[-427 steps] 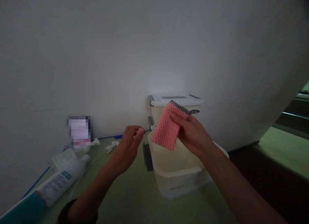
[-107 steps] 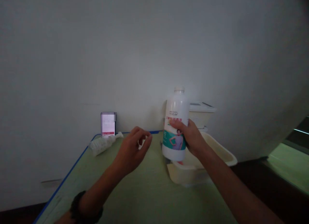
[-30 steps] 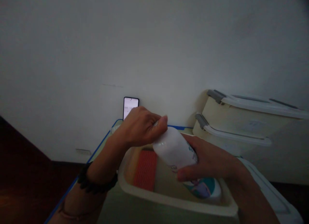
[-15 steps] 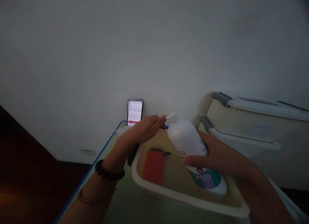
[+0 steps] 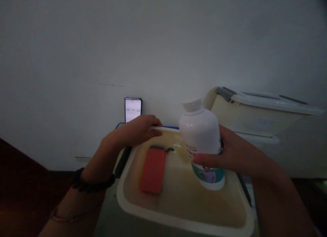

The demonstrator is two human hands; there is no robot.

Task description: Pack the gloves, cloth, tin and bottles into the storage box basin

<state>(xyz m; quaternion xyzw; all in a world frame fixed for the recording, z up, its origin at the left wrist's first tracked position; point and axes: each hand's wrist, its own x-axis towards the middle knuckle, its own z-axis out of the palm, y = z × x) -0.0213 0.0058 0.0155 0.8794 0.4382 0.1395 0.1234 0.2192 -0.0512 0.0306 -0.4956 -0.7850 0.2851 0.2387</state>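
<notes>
My right hand is wrapped round a white bottle, thumb across its label. The bottle has its white cap on and leans slightly left, over the right part of a cream plastic tub. Whether its base touches the tub's floor I cannot tell. At the far left rim of the tub is my left hand, thumb on the inner side and fingers over the edge, pinching the rim. A red textured wallet with a dark strap lies flat inside the tub, left of the bottle.
A phone showing a timer leans on the wall behind the tub. White lidded storage boxes are stacked at the right. The tub stands on a pale green table with a blue edge. Along the tub's left side lies a dark object.
My left hand has left the bottle's cap and moved down to the tub's rim. My right hand has turned the bottle more upright. The view has shifted slightly right.
</notes>
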